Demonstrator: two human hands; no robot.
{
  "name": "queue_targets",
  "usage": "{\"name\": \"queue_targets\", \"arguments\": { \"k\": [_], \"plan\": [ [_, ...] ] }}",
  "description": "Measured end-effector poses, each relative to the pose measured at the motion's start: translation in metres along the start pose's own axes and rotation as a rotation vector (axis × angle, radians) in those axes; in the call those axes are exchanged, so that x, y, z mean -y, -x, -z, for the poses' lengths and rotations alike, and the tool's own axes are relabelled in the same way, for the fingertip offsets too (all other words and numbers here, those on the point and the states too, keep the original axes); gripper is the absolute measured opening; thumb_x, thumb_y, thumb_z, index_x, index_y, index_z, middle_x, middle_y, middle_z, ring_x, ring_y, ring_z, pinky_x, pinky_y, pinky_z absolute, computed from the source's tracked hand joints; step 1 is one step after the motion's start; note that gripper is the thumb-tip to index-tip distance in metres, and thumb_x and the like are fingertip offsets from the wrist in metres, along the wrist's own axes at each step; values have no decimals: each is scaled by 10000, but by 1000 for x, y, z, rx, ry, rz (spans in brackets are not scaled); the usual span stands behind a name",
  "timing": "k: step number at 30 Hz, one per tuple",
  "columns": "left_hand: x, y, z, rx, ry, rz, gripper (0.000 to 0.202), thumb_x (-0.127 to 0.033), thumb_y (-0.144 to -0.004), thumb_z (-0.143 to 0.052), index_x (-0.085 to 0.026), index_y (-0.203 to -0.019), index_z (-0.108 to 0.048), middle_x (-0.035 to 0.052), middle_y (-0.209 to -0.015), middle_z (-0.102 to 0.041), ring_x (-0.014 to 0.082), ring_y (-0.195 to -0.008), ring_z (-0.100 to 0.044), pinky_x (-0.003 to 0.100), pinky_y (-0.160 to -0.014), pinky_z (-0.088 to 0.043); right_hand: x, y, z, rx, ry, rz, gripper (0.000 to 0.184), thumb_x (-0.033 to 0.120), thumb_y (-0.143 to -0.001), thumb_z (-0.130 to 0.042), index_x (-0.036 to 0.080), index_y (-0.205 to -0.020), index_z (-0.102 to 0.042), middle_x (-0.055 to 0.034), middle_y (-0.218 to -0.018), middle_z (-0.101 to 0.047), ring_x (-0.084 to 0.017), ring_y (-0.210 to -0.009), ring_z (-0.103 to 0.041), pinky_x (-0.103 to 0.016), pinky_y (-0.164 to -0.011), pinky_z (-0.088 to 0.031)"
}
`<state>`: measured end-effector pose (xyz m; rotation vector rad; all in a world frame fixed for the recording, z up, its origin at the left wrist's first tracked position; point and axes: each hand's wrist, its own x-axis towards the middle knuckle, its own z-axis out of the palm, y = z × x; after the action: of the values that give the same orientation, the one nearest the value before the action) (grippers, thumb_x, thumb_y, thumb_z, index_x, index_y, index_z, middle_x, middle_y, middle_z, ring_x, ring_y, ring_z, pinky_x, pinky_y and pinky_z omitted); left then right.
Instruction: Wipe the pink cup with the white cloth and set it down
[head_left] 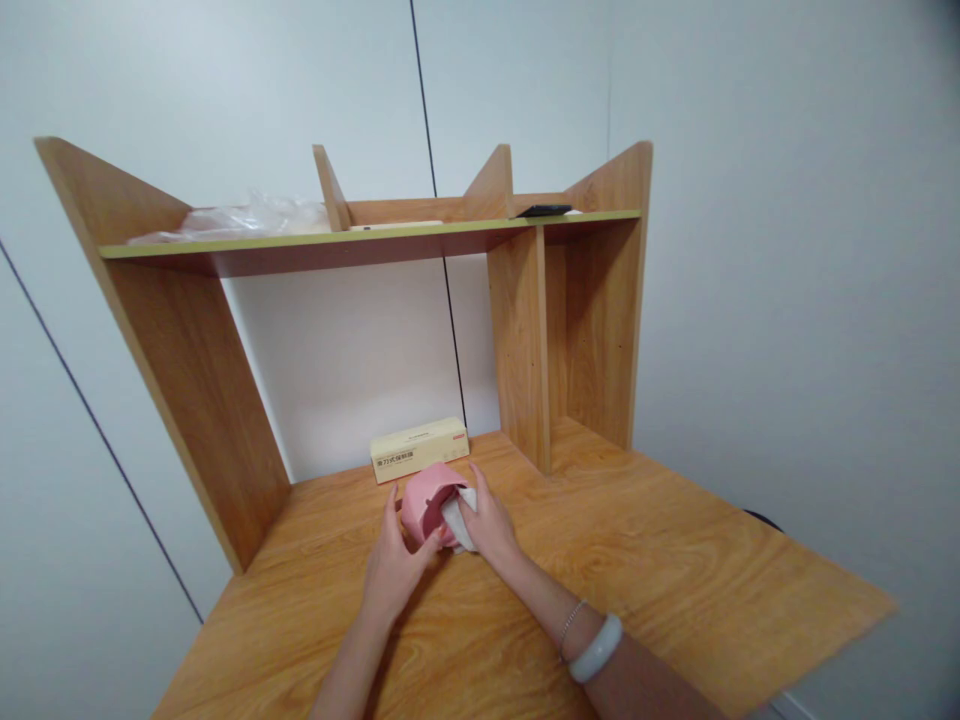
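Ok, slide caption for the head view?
Left hand holds a pink container; right hand holds white cloth or tissue at its opening.

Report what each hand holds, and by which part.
Left hand: pink container, by its outer side near the open rim. Right hand: white cloth, bunched at the container's opening; exactly where it's gripped is partly hidden.
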<state>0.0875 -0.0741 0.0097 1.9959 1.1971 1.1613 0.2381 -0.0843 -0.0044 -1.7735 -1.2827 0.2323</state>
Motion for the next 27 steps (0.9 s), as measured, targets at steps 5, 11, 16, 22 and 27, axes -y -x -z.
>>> {"name": "queue_targets", "arguments": {
  "k": [5,11,16,22,27],
  "plan": [
    [1,2,-7,31,81,-55,709,-437,-692,-560,-138,-1268,-273,139,-1159,-543,222,-986,-566,346,-824,-441,-2,-2,-4,-3,-91,7,601,300,-805,-419,196,-1355,-204,-85,-1070,-615,-196,-958,-574,-276,-748,-416],
    [2,0,1,-14,-99,-36,621,-360,-697,-542,-164,-1256,-356,132,-1133,-578,248,-960,-580,358,-793,-449,12,3,10,29,258,1,653,369,-779,-472,187,-1354,-222,-89,-908,-659,-236,-848,-607,-296,-694,-398],
    [0,1,6,17,-239,-12,589,-342,-726,-502,-181,-1276,-367,114,-1127,-594,248,-930,-592,356,-791,-441,19,7,19,0,360,190,633,320,-807,-439,192,-1368,-176,-90,-882,-664,-218,-846,-600,-281,-719,-376],
    [-5,4,8,67,-291,-59,652,-364,-718,-524,-213,-1319,-320,102,-1171,-573,264,-1000,-568,374,-845,-419,15,6,19,60,370,170,700,271,-770,-462,153,-1377,-135,-108,-908,-660,-235,-850,-599,-298,-712,-379],
    [-6,3,7,23,-164,-28,702,-430,-765,-470,-210,-1366,-180,123,-1318,-433,271,-1130,-483,381,-862,-416,7,4,11,47,256,79,644,272,-796,-429,158,-1372,-165,-105,-947,-655,-232,-876,-598,-295,-723,-388]
  ]
}}
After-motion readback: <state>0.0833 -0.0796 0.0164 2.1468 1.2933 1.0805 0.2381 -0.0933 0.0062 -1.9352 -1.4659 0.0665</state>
